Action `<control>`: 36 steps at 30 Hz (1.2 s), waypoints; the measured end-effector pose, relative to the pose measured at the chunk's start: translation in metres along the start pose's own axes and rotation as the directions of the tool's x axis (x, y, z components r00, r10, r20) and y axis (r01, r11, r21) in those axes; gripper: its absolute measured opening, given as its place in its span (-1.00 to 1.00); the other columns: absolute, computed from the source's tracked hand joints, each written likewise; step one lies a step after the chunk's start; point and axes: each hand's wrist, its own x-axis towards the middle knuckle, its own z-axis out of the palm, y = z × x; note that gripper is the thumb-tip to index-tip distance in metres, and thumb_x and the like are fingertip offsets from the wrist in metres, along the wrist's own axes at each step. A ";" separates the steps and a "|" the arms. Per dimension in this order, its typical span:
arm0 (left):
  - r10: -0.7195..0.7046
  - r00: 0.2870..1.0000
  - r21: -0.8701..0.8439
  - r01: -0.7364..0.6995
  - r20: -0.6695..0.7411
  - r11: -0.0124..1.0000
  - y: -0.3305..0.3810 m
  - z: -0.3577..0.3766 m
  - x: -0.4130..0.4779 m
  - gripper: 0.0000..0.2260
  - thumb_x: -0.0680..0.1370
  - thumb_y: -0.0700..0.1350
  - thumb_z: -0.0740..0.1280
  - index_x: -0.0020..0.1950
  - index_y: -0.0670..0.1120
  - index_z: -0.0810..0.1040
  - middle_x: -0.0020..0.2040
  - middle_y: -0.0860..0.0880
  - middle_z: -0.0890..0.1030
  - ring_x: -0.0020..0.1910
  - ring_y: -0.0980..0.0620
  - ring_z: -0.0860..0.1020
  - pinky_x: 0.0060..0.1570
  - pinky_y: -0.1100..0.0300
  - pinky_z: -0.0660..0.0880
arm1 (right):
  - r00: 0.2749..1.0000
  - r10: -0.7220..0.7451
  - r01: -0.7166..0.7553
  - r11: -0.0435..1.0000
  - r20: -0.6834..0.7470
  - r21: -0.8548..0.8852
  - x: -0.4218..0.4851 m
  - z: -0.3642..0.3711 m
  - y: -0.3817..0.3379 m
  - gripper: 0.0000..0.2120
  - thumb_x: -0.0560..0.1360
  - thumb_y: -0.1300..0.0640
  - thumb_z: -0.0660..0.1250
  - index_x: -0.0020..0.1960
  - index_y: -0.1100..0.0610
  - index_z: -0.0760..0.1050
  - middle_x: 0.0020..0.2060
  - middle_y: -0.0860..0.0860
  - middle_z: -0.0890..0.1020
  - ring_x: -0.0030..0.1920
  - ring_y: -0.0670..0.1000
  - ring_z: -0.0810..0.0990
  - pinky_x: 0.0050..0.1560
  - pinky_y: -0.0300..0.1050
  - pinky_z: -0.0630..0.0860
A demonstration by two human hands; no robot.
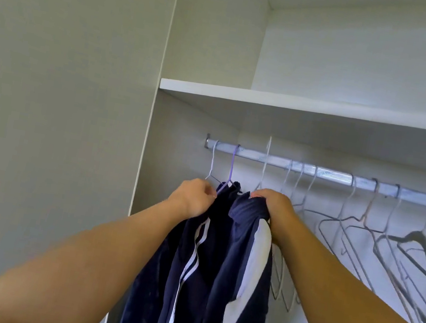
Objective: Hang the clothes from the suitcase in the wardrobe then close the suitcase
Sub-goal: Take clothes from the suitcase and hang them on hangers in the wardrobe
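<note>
A navy garment with white stripes (186, 276) hangs from a purple hanger (230, 170) on the wardrobe rail (332, 174). My left hand (194, 198) grips its top by the hanger's shoulder. To the right, my right hand (269, 204) clutches the bunched top of a second navy garment with white panels (239, 280), held on a white wire hanger (264, 164) whose hook rises just above the rail. The suitcase is out of view.
Several bare wire hangers (364, 233) and a dark one (419, 246) hang along the rail to the right. A white shelf (301, 104) runs above the rail. The wardrobe's side panel (173, 154) stands close on the left.
</note>
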 end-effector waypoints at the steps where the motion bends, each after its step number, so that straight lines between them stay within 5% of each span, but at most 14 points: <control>1: 0.015 1.000 -0.016 -0.015 0.010 1.000 -0.003 0.001 0.014 -0.79 0.59 -0.13 0.17 0.10 -0.12 0.56 0.14 -0.10 0.59 0.14 -0.10 0.52 0.05 0.22 0.38 | 1.000 0.003 -0.003 0.999 0.002 0.050 0.009 0.004 -0.003 -0.93 0.49 0.32 0.27 -0.04 0.29 0.49 -0.29 0.15 0.51 -0.37 0.09 0.44 -0.26 -0.11 0.45; 6: 0.083 0.991 -0.092 -0.074 0.106 0.993 -0.012 0.011 0.064 -0.87 0.59 -0.13 0.19 0.00 -0.02 0.53 0.03 -0.01 0.50 0.00 0.02 0.47 0.02 0.30 0.33 | 1.000 0.008 -0.007 0.991 -0.006 0.134 0.055 0.014 -0.007 -0.89 0.52 0.31 0.23 -0.18 0.28 0.45 -0.36 0.15 0.47 -0.40 0.09 0.43 -0.35 -0.11 0.39; 15: 0.108 0.972 -0.101 -0.088 0.210 0.991 -0.033 0.045 0.114 -0.75 0.57 -0.21 0.21 0.23 -0.08 0.52 0.22 -0.11 0.51 0.13 -0.02 0.50 0.04 0.32 0.34 | 0.995 0.099 -0.100 0.989 0.013 0.110 0.113 0.029 0.024 -0.86 0.56 0.35 0.19 -0.17 0.29 0.45 -0.32 0.15 0.51 -0.37 0.08 0.48 -0.54 -0.24 0.48; 18: 0.079 0.975 -0.119 -0.055 0.208 0.991 -0.038 0.051 0.119 -0.72 0.57 -0.24 0.16 0.24 -0.07 0.50 0.24 -0.10 0.50 0.16 -0.04 0.50 0.05 0.30 0.37 | 0.995 0.094 -0.095 0.989 0.014 0.116 0.125 0.038 0.034 -0.82 0.58 0.32 0.18 -0.18 0.27 0.45 -0.31 0.14 0.50 -0.36 0.06 0.47 -0.41 -0.15 0.48; 25: 0.027 0.990 -0.163 -0.004 0.139 0.987 -0.038 0.057 0.118 -0.72 0.56 -0.22 0.14 0.21 -0.04 0.51 0.19 -0.11 0.55 0.12 -0.05 0.53 0.05 0.26 0.41 | 0.986 0.124 -0.112 0.988 -0.110 0.107 0.141 0.056 0.045 -0.72 0.63 0.25 0.10 0.28 0.36 0.39 -0.34 0.09 0.47 -0.36 0.02 0.36 -0.31 -0.13 0.31; 31: 0.026 0.988 -0.100 -0.011 0.153 0.995 -0.031 0.057 0.104 -0.69 0.58 -0.16 0.19 0.32 -0.08 0.43 0.30 -0.11 0.44 0.24 -0.06 0.46 0.19 0.22 0.39 | 0.984 0.072 -0.059 0.995 -0.163 0.081 0.123 0.057 0.050 -0.79 0.54 0.26 0.18 0.08 0.31 0.53 -0.32 0.18 0.50 -0.35 0.07 0.37 -0.31 -0.10 0.30; 36: -0.010 0.991 0.051 0.003 0.133 0.999 -0.020 0.057 0.083 -0.62 0.57 -0.09 0.19 0.39 0.00 0.37 0.38 -0.10 0.32 0.35 -0.12 0.31 0.32 0.04 0.34 | 0.986 0.126 -0.118 0.990 -0.108 0.073 0.097 0.048 0.044 -0.78 0.52 0.29 0.16 -0.31 0.18 0.36 -0.38 0.12 0.42 -0.33 0.08 0.42 -0.15 -0.04 0.45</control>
